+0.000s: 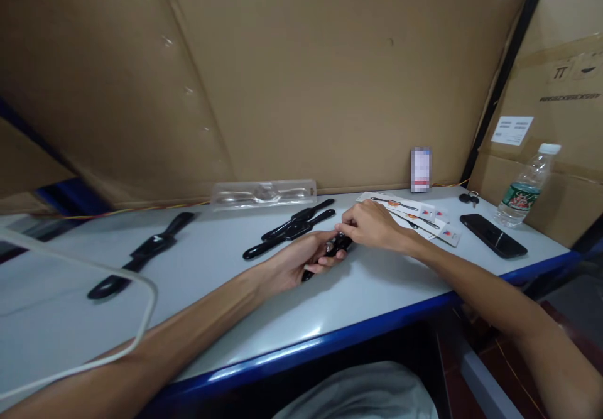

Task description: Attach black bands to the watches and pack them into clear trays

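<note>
My left hand is wrapped around a black spokeshave, whose shiny metal part shows between the fingers and one handle end pokes out below. At its other end, my right hand has its fingers bent and pinched against the tool; what exactly they grip is hidden. Just beyond my left hand, two more black spokeshaves lie side by side on the table. Another spokeshave lies apart at the left. Printed cards picturing such a tool are partly behind my right hand.
A clear plastic blister tray lies along the cardboard wall. At the right are a black phone, keys, a water bottle and a small upright box. A white cable loops across the left. The table has a blue front edge.
</note>
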`<state>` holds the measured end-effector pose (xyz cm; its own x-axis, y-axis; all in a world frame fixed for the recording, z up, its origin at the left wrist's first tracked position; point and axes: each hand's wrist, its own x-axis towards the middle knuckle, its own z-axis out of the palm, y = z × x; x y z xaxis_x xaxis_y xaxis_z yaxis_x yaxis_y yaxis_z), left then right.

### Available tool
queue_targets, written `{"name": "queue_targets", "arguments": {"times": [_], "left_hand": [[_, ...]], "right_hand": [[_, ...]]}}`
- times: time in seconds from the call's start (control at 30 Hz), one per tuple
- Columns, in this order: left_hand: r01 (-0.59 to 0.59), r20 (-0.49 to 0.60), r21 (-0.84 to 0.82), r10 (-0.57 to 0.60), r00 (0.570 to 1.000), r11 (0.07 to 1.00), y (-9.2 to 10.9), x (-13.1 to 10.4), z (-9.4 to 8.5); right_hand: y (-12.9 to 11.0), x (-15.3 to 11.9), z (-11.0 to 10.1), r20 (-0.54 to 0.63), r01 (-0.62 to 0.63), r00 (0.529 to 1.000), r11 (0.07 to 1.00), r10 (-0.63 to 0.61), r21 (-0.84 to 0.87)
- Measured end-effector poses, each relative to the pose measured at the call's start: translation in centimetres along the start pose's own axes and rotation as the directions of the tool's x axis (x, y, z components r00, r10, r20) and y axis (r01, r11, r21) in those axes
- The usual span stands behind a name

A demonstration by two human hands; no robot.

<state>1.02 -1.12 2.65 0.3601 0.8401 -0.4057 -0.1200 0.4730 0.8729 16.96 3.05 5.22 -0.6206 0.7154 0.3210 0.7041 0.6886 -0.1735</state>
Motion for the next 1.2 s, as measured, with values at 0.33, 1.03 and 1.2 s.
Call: {"name": "queue_targets", "arguments": {"times": [0.33, 1.03, 1.2], "left_hand": [[0.011, 0.119, -0.12, 0.004, 0.993, 0.993, -0.2, 0.7, -1.2], [-0.007, 0.175, -0.06, 0.017, 0.984, 0.998, -0.3, 0.6, -1.4], [-0.027, 0.159, -0.056, 0.036, 0.987, 0.998, -0.4, 0.5, -1.5]], "right_hand": [[1.2, 0.7, 1.3, -0.045, 0.141, 0.99, 0.949, -0.134, 0.281], [2.4, 0.8, 0.0, 0.048, 0.201, 0.977, 0.974, -0.207, 0.105], [1.5, 0.6, -0.1, 0.051, 0.238, 0.967, 0.955, -0.25, 0.176]]}}
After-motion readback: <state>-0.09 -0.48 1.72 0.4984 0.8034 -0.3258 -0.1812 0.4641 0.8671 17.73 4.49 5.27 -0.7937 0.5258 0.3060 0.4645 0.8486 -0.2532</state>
